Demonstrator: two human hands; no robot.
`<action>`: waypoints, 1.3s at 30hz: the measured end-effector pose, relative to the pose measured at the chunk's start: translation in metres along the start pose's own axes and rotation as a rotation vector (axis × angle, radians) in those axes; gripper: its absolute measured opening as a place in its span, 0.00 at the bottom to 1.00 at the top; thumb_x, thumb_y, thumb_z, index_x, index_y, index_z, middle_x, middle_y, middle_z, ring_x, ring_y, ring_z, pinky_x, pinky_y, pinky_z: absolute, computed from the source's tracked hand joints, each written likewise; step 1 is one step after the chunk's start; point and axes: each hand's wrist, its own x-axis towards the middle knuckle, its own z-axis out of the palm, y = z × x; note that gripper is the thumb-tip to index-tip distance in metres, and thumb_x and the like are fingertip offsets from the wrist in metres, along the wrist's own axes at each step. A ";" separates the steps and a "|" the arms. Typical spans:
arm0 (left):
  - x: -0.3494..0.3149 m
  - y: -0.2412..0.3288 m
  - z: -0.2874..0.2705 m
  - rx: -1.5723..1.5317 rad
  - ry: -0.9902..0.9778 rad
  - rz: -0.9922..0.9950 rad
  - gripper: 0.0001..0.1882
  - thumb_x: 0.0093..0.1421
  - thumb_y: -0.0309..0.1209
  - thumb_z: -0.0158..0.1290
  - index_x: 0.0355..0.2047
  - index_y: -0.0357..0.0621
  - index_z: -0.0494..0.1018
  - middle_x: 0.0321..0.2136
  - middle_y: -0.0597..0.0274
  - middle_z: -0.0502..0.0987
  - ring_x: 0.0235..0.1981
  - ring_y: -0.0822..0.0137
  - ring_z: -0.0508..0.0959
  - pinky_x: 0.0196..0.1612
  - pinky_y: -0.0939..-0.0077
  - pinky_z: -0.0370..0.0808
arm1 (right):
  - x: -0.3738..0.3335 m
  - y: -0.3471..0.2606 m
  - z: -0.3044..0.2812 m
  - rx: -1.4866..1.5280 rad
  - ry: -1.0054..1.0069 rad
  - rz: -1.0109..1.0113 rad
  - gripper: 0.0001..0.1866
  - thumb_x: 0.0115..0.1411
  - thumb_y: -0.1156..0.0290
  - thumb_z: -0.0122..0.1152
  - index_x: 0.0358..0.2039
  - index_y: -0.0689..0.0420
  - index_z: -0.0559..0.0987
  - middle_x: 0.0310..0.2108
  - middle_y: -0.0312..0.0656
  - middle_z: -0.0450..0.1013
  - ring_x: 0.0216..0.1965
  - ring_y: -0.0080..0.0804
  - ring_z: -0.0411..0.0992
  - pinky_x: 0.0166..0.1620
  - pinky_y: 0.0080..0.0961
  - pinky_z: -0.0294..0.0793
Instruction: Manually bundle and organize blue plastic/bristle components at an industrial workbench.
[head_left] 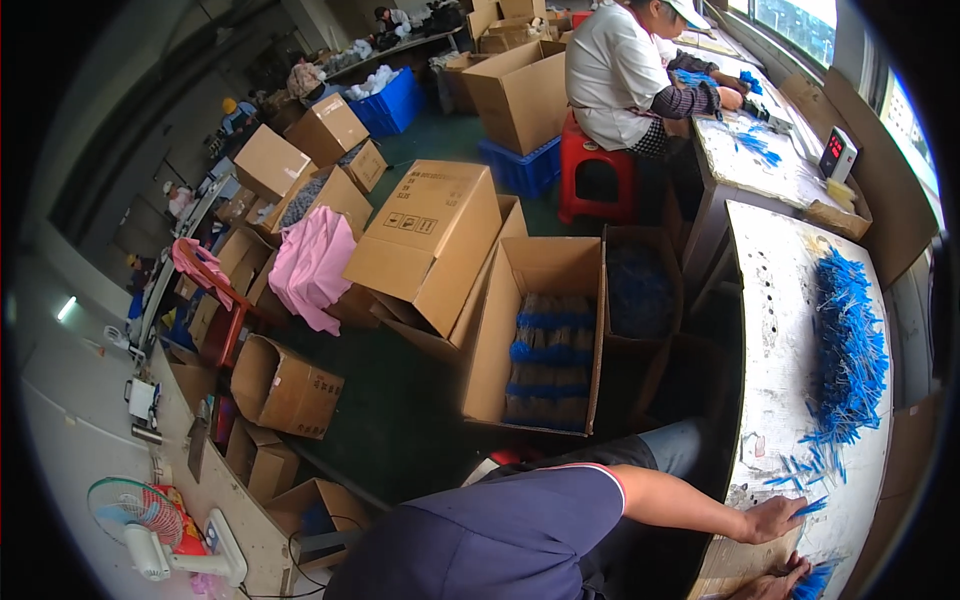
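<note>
At the lower right, my left hand is closed on a small bunch of thin blue sticks, over the near part of the white worktable. My right hand is just below it, partly cut off by the picture's edge. Its fingers close around a thicker bunch of blue sticks. Beyond both hands lies a large heap of the same blue sticks, with several loose ones scattered at its near end. The sticks are too small to tell their exact kind.
An open carton with rows of bundled blue-ended pieces stands left of the table, beside a darker carton. A co-worker sits on a red stool farther up. More cartons and a fan are at the left.
</note>
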 end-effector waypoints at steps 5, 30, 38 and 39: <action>-0.003 -0.002 -0.013 0.013 0.057 -0.013 0.15 0.69 0.34 0.50 0.45 0.32 0.67 0.33 0.30 0.77 0.43 0.33 0.78 0.44 0.48 0.74 | -0.002 -0.035 0.034 0.161 -0.099 0.046 0.23 0.60 0.48 0.68 0.48 0.50 0.81 0.29 0.45 0.78 0.23 0.41 0.74 0.26 0.40 0.70; -0.008 0.000 -0.003 0.201 0.051 0.086 0.14 0.68 0.34 0.50 0.43 0.33 0.67 0.31 0.32 0.78 0.40 0.33 0.79 0.43 0.47 0.75 | -0.005 -0.024 0.033 0.618 -0.294 0.214 0.12 0.64 0.63 0.58 0.43 0.57 0.78 0.36 0.44 0.77 0.35 0.37 0.74 0.40 0.35 0.73; -0.011 0.004 0.002 0.194 0.011 0.039 0.15 0.68 0.35 0.51 0.44 0.32 0.67 0.33 0.31 0.78 0.41 0.34 0.79 0.44 0.46 0.75 | -0.007 -0.015 0.034 0.730 -0.379 0.274 0.09 0.66 0.68 0.55 0.41 0.59 0.77 0.38 0.44 0.76 0.39 0.36 0.74 0.45 0.33 0.74; -0.011 0.004 0.003 0.176 0.022 0.038 0.15 0.68 0.35 0.51 0.43 0.32 0.67 0.32 0.31 0.78 0.41 0.33 0.79 0.44 0.46 0.75 | -0.007 -0.015 0.037 0.748 -0.392 0.282 0.08 0.66 0.69 0.54 0.41 0.59 0.77 0.39 0.44 0.76 0.39 0.36 0.74 0.45 0.33 0.74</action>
